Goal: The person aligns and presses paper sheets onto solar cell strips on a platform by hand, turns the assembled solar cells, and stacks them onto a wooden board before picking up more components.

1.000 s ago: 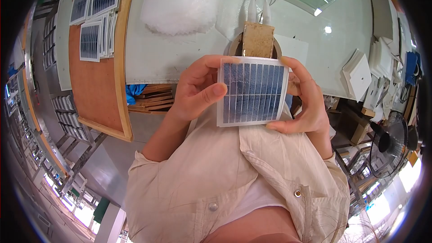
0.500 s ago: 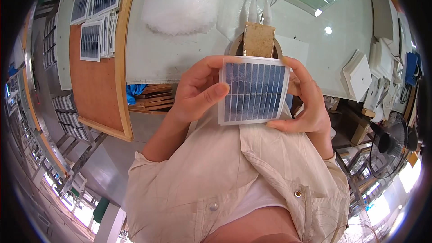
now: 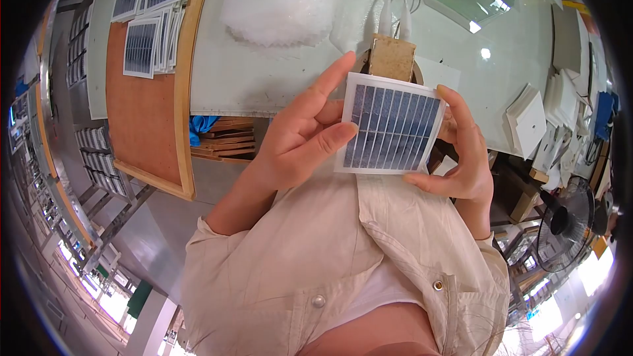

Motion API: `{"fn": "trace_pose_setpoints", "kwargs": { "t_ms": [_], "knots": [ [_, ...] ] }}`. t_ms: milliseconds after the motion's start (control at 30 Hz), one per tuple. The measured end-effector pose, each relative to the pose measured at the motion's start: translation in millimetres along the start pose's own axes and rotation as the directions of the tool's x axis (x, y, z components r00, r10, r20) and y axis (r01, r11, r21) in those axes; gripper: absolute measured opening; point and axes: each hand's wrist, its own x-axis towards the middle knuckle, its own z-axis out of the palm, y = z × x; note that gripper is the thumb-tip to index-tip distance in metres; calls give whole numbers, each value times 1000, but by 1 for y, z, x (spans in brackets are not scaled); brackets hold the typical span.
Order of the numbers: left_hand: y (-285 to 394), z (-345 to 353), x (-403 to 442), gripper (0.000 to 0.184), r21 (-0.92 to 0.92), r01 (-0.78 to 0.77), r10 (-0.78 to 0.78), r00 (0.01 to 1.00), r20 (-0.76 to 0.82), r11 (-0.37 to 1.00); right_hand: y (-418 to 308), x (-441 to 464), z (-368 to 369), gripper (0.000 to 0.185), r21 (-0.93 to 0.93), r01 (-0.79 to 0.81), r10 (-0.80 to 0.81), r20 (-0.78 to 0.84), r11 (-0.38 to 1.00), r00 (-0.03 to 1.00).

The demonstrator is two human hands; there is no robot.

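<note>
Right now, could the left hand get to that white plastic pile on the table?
Probably yes: nothing seems to stand between the left hand and the plastic pile, just table. The left thumb is on the edge of the solar panel, but the right hand holds that too.

Bright light, glare on tabletop (image 3: 488,82); fisheye-curved edges, black corners

1 head cam, v. wide, looks fwd & down past shirt (image 3: 283,257) to bench (image 3: 257,86), close.

Left hand's (image 3: 300,138) index finger (image 3: 335,74) lifted off solar panel's (image 3: 395,125) top edge, now stretched out; panel turned slightly clockwise.
</note>
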Motion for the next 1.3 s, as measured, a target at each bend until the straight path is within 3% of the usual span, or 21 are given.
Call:
{"fn": "trace_pose_setpoints", "kwargs": {
  "t_ms": [67,133,267,333,367,433,467,500,567,600,633,667,733,867,1200,1300],
  "knots": [
    [0,0,0,57,20,18,-18,1000,8,1000,-1,-2,-3,92,-29,1,-1,5,1000,1000],
    [-1,1,2,52,26,18,-18,1000,-19,999,-2,-6,-7,102,-7,-125,125,103,992,987],
    [-6,-8,-1,47,87,33,-34,999,4,996,1,-5,-3,108,-82,-52,60,99,995,993],
    [-10,-9,-4,41,-46,111,-116,984,-132,993,-1,0,9,95,271,47,-24,-87,962,996],
    [-8,-6,-3,41,-53,112,-118,987,-114,992,1,-1,8,95,257,43,-19,-98,965,995],
    [-4,1,1,35,-108,68,-89,976,-197,992,4,-4,5,98,462,-23,61,-66,887,996],
    [-5,2,3,35,-111,70,-90,979,-182,991,2,-5,4,66,462,-87,140,-81,882,987],
    [-6,3,4,29,-102,78,-100,969,-226,992,3,-7,4,66,457,-86,143,-91,885,986],
    [-11,2,6,23,-93,89,-111,956,-272,992,5,-10,5,24,576,-329,407,-6,749,914],
    [-16,0,7,16,-64,99,-114,949,-295,993,5,-10,7,24,579,-330,407,-4,745,913],
    [-19,-2,7,9,-34,109,-115,940,-322,993,5,-9,10,12,550,-355,446,-36,756,895],
    [-20,-3,7,9,-28,111,-114,935,-335,993,5,-8,13,11,521,-380,479,-63,764,876],
    [-23,-3,8,11,248,193,-87,920,-383,949,8,-7,16,12,530,-387,493,-70,755,867],
    [-37,-3,14,19,461,267,-38,894,-447,846,20,-5,20,15,458,-444,550,-123,770,826],
    [-39,-7,19,22,370,278,-100,896,-433,887,23,-4,18,18,416,-500,590,-118,759,798],
    [-41,-9,18,15,356,269,-119,913,-390,895,22,-3,19,19,436,-481,585,-141,761,799]
  ]
}}
